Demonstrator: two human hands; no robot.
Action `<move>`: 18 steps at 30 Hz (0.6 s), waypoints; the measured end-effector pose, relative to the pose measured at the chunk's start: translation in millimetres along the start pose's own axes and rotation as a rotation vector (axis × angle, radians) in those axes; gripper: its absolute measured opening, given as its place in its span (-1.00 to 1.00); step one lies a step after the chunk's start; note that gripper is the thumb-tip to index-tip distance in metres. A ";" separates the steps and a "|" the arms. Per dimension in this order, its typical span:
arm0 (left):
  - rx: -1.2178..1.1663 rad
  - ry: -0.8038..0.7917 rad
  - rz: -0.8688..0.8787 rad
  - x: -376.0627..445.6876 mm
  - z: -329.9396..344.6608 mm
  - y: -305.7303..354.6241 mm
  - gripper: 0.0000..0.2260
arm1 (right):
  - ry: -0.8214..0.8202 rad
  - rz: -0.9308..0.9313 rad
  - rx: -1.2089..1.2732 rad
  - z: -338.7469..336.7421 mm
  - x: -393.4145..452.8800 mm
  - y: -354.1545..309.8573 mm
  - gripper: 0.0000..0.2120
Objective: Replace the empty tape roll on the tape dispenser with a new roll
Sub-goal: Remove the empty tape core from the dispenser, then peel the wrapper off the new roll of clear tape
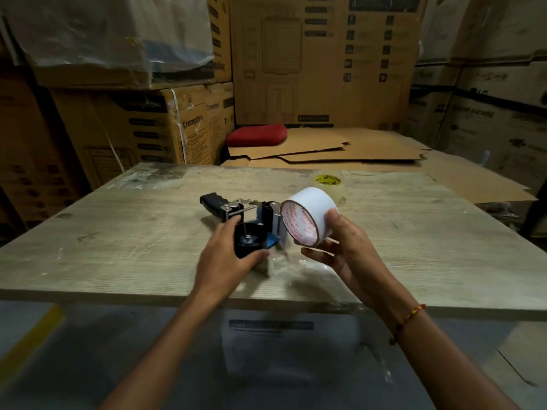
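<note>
It looked like a storeroom or warehouse: beyond the fingers [233, 224], stacked printed cardboard cartons [142, 125] lined the walls, flattened cardboard sheets [340, 150] lay behind the worn wooden surface [118, 232], and plastic-wrapped goods [112, 31] sat atop the cartons.

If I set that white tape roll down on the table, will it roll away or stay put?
Probably stays if laid flat: the white tape roll is a wide ring. On its curved side it may roll on the smooth table. Likely light and stiff: the right hand holds it by the fingertips.
</note>
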State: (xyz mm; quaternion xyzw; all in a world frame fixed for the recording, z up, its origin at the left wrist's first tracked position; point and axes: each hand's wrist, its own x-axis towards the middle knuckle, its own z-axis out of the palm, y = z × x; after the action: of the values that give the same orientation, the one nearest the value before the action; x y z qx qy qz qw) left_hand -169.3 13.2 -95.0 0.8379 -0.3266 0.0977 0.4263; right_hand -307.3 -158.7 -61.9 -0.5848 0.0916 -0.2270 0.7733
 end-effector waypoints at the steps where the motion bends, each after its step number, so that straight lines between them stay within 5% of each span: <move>1: -0.023 -0.007 -0.029 4.7 -5.3 -4.3 -0.25 | 0.011 0.011 -0.011 -3.3 -1.6 -0.7 -0.51; 7: -0.151 -0.003 -0.170 40.6 -24.1 -30.8 -0.33 | 0.032 -0.060 -0.257 -22.7 -13.7 5.3 -0.72; 13: -0.121 0.000 -0.208 59.9 -16.7 -56.7 -0.32 | 0.000 -0.239 -0.700 -36.3 -17.6 18.1 -0.35; 18: 0.131 0.126 -0.089 48.2 -12.9 -48.2 -0.32 | 0.004 -0.308 -0.795 -37.9 -21.2 20.3 -0.22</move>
State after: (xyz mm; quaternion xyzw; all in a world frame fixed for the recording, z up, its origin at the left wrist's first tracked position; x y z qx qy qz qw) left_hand -100.5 21.2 -97.1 0.8699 -0.2545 0.1523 0.3941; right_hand -336.5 -177.4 -95.1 -0.8439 0.0853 -0.2879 0.4446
